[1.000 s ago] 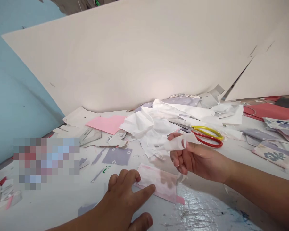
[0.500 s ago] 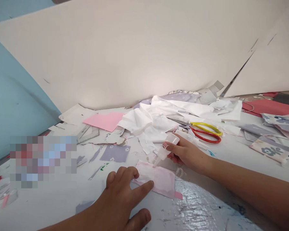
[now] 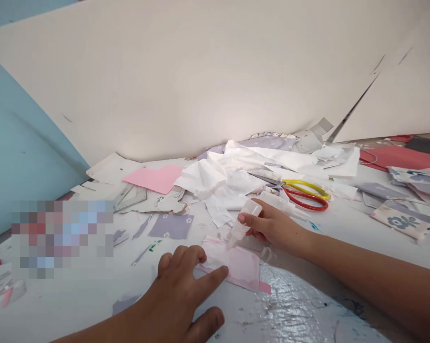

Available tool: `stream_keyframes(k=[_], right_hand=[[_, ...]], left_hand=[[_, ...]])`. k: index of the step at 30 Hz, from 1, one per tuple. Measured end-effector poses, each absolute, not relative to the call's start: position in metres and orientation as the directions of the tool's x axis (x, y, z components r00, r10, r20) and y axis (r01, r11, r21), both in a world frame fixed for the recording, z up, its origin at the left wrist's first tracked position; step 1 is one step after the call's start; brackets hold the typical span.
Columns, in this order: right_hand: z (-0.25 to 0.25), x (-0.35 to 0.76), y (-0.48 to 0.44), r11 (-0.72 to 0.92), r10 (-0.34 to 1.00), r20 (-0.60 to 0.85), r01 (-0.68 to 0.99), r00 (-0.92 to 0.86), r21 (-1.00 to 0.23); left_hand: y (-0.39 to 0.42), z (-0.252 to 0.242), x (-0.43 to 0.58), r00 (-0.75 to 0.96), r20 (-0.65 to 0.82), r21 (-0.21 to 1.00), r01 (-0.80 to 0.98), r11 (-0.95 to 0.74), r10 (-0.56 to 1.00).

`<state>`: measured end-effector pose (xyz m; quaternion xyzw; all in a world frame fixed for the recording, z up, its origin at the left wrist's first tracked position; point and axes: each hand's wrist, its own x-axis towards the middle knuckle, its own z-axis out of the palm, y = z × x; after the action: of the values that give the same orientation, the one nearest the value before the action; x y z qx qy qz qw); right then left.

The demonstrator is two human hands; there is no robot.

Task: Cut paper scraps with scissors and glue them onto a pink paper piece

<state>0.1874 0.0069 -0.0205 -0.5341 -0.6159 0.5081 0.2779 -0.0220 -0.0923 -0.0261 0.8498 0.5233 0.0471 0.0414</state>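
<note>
My right hand [image 3: 263,221] is wrapped round a small translucent white bottle [image 3: 250,209], tilted so that its nozzle points down at a pale pink rectangular piece [image 3: 241,267]. The nozzle tip is close to the upper edge of that piece; whether it touches is hard to tell. My left hand [image 3: 186,281] lies with its fingers spread, index fingertip on the pale piece and other fingertips at its left edge. A brighter pink strip [image 3: 265,287] sticks out at the piece's lower right corner.
Scissors [image 3: 304,194] with yellow and red handles lie behind my right hand. Crumpled white cloth [image 3: 208,178], pink paper [image 3: 154,178], a clear ruler [image 3: 131,197] and a purple flowered piece [image 3: 171,225] lie behind. Patterned pieces [image 3: 401,221] sit at right. A pale board [image 3: 200,81] stands behind.
My right hand and the bottle have shifted slightly to the left. My left hand stays in place on the pale pink piece.
</note>
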Motion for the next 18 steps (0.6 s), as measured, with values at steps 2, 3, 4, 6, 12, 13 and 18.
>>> stream_keyframes(k=[2,3,4,6,12,13,18], right_hand=[[-0.020,0.187,0.007,-0.086,0.938,-0.200,0.372,-0.282,-0.924],[-0.020,0.187,0.007,-0.085,0.936,-0.200,0.366,-0.288,-0.927],[-0.020,0.187,0.007,-0.084,0.934,-0.200,0.361,-0.297,-0.929],[-0.021,0.188,0.007,-0.086,0.929,-0.203,0.354,-0.310,-0.931],[-0.026,0.190,0.010,-0.079,0.921,-0.180,0.286,-0.346,-0.955],[-0.027,0.190,0.011,-0.074,0.919,-0.171,0.270,-0.356,-0.960],[-0.033,0.191,0.014,-0.090,0.918,-0.164,0.215,-0.361,-0.973]], left_hand=[[-0.092,-0.026,-0.022,0.482,0.000,0.126,0.869,-0.479,0.876],[-0.092,-0.026,-0.022,0.505,-0.024,0.131,0.857,-0.498,0.863],[-0.092,-0.026,-0.021,0.482,-0.003,0.128,0.869,-0.478,0.876],[-0.093,-0.026,-0.020,0.447,0.035,0.127,0.885,-0.447,0.894],[-0.094,-0.029,-0.019,0.450,0.070,0.109,0.884,-0.455,0.890],[-0.094,-0.028,-0.019,0.450,0.066,0.108,0.884,-0.455,0.890],[-0.094,-0.028,-0.019,0.456,0.074,0.113,0.880,-0.462,0.887]])
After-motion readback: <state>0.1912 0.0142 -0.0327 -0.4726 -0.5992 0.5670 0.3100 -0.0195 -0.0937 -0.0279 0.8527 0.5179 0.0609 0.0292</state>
